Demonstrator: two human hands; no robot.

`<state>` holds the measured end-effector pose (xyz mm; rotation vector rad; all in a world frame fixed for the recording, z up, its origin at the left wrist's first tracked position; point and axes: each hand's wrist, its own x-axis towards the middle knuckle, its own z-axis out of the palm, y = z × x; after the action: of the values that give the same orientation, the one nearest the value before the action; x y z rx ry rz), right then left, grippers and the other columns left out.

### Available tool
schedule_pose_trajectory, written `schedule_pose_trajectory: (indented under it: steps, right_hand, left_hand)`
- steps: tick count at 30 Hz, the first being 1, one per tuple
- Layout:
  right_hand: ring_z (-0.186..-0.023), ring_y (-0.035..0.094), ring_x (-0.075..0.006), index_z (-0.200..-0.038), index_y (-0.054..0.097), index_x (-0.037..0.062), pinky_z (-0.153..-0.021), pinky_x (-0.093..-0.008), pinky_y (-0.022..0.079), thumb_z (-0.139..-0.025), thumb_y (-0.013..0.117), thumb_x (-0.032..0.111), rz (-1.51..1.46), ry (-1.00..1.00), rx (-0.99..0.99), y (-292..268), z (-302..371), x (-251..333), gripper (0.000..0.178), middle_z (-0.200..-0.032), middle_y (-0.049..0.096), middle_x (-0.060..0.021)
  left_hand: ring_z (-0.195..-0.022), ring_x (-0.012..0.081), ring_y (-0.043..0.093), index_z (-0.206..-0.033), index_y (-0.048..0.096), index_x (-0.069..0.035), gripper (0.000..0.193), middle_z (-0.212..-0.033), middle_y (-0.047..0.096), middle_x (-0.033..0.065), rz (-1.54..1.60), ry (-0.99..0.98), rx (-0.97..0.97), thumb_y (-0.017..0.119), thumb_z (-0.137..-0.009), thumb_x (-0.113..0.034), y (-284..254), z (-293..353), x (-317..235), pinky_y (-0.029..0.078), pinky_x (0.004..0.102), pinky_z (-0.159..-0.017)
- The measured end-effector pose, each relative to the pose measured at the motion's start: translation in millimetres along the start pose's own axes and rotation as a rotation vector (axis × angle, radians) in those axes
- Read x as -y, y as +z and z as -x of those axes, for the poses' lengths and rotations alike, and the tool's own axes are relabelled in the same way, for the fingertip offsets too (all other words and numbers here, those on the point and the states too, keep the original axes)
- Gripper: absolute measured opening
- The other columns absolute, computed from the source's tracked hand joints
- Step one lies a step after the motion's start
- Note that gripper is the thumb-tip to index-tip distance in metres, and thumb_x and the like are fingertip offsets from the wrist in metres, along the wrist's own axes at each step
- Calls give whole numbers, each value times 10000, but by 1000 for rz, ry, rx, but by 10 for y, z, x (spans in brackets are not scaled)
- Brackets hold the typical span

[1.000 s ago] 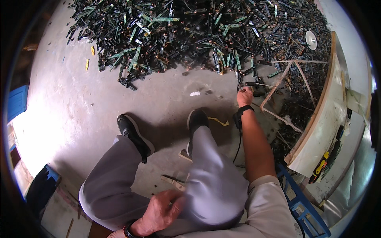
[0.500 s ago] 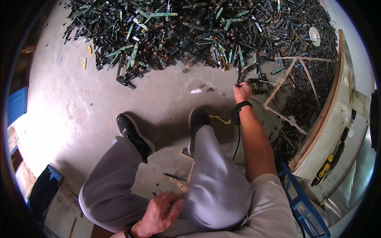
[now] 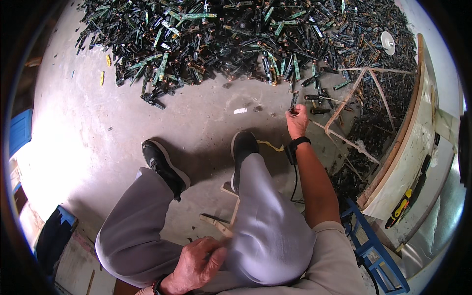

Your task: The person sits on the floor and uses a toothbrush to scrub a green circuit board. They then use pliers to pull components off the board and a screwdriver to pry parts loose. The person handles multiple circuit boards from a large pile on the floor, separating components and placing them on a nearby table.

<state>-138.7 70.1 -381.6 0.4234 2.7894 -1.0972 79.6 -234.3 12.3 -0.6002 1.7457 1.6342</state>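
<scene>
My right hand (image 3: 297, 122) reaches out over the floor beside the pile, its fingers pinching a narrow dark circuit board strip (image 3: 294, 100) that points away from me. Several similar dark and green strips lie loose just beyond and right of it. Low in the view, my left hand (image 3: 195, 264) rests over my lap near the right thigh. Its fingers are curled with the thumb against them, and whatever they may hold is hidden.
A wide pile of dark and green board strips (image 3: 196, 49) covers the far floor. At right stand a bent wire-like frame (image 3: 345, 103), a wooden-edged board (image 3: 393, 172) and a blue plastic stool or crate (image 3: 368, 250). A yellow-and-black tool (image 3: 399, 209) lies there. A white disc (image 3: 388, 43) sits on the pile.
My right hand has drawn slightly back from the pile, with the circuit board strip now showing beyond its fingers. My left hand stays nearly still.
</scene>
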Motion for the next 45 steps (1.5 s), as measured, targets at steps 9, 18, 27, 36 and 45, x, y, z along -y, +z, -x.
schedule_pose_trajectory:
  steps: [9,18,27,36,45]
  right_hand:
    - [-764,651,-250,-1014,570,45,-724,-357,513,-721,738,99,-24,-28,11,-12,-63,-39,342,-850,662,-84]
    - [-809,651,-203,-1119,601,-14,-757,-324,518,-766,734,81,-111,46,74,21,-124,-103,389,-918,684,-99]
    - [-834,669,-291,-1062,636,-1,-771,-399,522,-783,721,181,9,38,45,45,-247,-146,344,-919,701,-133]
    - [-831,627,-379,-987,644,58,-733,-452,494,-813,648,162,136,-81,-231,45,-582,397,204,-910,672,-169]
    - [-1038,611,-401,-1179,604,0,-890,-449,498,-819,607,161,373,-113,25,153,-1271,556,394,-1109,645,-245]
  left_hand:
    - [-677,223,581,-885,602,35,275,-762,624,133,11,-10,-11,587,-955,-231,-9,-32,-22,459,334,-633]
    - [-671,222,581,-897,602,41,288,-763,625,140,0,-12,-14,586,-962,-239,-9,-35,-5,458,339,-626]
    - [-676,228,585,-889,600,37,260,-763,625,142,2,-75,-17,588,-952,-215,-26,-73,-143,459,344,-633]
    - [-687,212,586,-867,602,28,230,-756,624,127,-10,-94,-24,582,-945,-187,-31,-92,-97,462,332,-648]
    - [-694,186,580,-881,601,30,226,-752,619,119,15,-148,-19,578,-948,-185,-61,-137,-88,467,318,-658]
